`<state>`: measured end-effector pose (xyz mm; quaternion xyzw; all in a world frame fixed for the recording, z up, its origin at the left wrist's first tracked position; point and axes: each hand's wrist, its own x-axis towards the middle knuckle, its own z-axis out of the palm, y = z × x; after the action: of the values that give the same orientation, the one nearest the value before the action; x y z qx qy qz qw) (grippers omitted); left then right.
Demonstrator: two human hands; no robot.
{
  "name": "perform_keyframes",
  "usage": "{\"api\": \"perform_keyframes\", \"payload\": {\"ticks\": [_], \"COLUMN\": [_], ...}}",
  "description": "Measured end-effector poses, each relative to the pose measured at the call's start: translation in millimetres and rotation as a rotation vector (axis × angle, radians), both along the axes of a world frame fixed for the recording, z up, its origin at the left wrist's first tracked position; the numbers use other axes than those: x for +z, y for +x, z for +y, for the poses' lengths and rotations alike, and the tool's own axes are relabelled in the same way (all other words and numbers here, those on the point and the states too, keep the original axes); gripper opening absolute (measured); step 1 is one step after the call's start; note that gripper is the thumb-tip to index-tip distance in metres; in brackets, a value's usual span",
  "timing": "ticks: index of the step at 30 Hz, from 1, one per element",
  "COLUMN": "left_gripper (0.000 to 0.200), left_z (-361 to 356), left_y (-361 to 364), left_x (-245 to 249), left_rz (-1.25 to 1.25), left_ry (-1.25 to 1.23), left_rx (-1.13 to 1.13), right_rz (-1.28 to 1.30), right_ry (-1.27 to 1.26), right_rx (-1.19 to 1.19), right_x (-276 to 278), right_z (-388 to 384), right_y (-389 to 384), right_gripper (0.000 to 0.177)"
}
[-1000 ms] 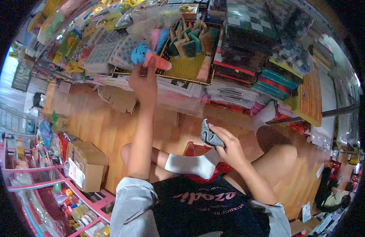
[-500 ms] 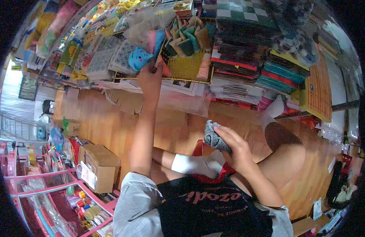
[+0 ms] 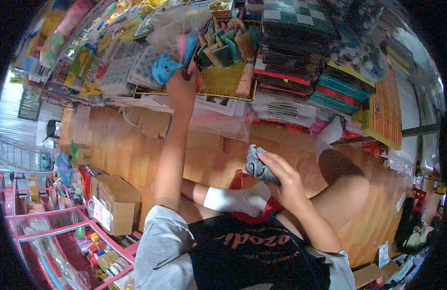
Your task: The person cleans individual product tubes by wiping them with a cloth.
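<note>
At the edge of the shelf, my left hand [image 3: 181, 89] has its fingers closed around a blue toy [image 3: 164, 69] with a small face and a trunk-like point. Part of the toy is hidden by the fingers. Right beside this hand is a yellow wire basket [image 3: 222, 83], which holds several sponge pads [image 3: 223, 52] and a pink roll [image 3: 244, 83]. Above my lap, my right hand [image 3: 286, 181] grips a crumpled grey cloth [image 3: 256, 163], its top end sticking out past the fingers.
Stacked boxes [image 3: 344, 92] and packed goods stand right of the basket. Plastic-wrapped sheets [image 3: 119, 72] lie to its left. A cardboard box [image 3: 114, 200] and a pink-edged rack [image 3: 83, 222] are on the left. My crossed legs rest on the wooden floor [image 3: 209, 154].
The blue toy has turned in my left hand, so its trunk-like point now faces right. My right hand keeps the grey cloth in nearly the same place. The whole view has shifted slightly.
</note>
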<state>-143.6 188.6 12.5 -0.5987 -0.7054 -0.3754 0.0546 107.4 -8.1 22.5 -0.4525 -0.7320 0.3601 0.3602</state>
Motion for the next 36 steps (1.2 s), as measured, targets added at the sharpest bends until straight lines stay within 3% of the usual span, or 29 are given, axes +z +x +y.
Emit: {"api": "perform_keyframes", "payload": {"ticks": [2,4,8,10,13,15,17,20,23,27,30,32,33,35,36], "left_gripper": [0.033,0.036,0.035,0.037,0.036,0.03,0.03,0.029,0.031,0.032,0.032,0.029,0.029,0.024,0.023], "left_z": [0.6,-5.0,-10.2,-14.6,-23.4,-16.8,-6.5,3.4,19.5,16.7,-23.3,-59.4,-75.0,-108.1,-126.4], "left_y": [-1.1,2.3,8.3,16.4,41.7,60.8,77.4,95.6,89.0,76.1,69.6,69.9,72.3,83.2,88.0], "left_x": [-1.2,6.1,2.0,5.7,11.8,-1.6,-4.4,-3.7,-35.5,-40.6,-20.0,-3.3,-1.4,-2.1,-2.4], "left_rz": [0.002,-0.012,0.064,0.096,0.169,0.101,0.346,0.286,0.247,0.171,0.101,-0.455,-0.457,-0.52,-0.911], "left_ry": [0.02,-0.129,-0.044,0.176,0.155,-0.039,-0.472,-0.531,-0.301,-0.405,-0.228,0.082,0.082,0.317,0.061], "left_rx": [0.005,0.025,0.171,0.154,-0.032,-0.249,-0.195,-0.21,-0.322,-0.219,-0.126,-0.196,-0.193,-0.233,-0.313], "right_rz": [-0.009,-0.018,-0.039,-0.059,-0.104,-0.103,-0.09,-0.086,-0.095,-0.066,0.215,0.472,0.538,0.753,0.841], "right_ry": [-0.001,-0.004,-0.01,0.009,0.01,-0.009,-0.031,-0.045,-0.033,-0.005,-0.229,-0.42,-0.462,-0.55,-0.594], "right_rx": [0.008,0.015,0.013,0.019,0.027,0.036,0.028,0.018,0.019,0.009,-0.143,-0.274,-0.345,-0.439,-0.459], "right_x": [-0.6,0.1,0.1,-2.1,-4.3,-4.1,-1.0,0.2,-1.0,-1.3,-8.0,-5.9,-4.0,-9.1,-15.6], "right_z": [-0.1,-0.6,-0.5,-0.7,-0.5,-0.8,-1.7,-2.2,-1.9,-0.3,1.5,6.3,9.1,14.8,16.5], "right_y": [0.0,-0.2,-0.1,0.8,1.5,1.6,-1.1,-2.3,-2.1,-3.2,-0.1,0.5,0.6,3.2,3.5], "right_gripper": [0.062,0.06,0.061,0.063,0.063,0.063,0.059,0.055,0.055,0.052,0.038,0.028,0.028,0.031,0.036]}}
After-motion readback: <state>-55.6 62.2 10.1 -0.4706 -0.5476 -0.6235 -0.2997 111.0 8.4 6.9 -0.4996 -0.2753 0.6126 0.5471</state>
